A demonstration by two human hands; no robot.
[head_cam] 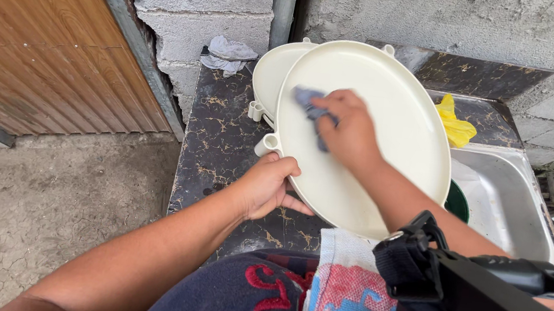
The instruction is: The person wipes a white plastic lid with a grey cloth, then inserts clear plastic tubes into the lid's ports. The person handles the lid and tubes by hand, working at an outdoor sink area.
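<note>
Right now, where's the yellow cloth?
In the head view, the yellow cloth lies on the dark marbled counter, right of the cream oval tray, just behind the steel sink.

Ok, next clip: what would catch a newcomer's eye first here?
The large cream oval tray in the middle, tilted up over the dark marbled counter. The right hand presses a blue-grey cloth against its face, while the left hand grips its lower left rim. A steel sink lies to the right, with a yellow rag behind it.
</note>
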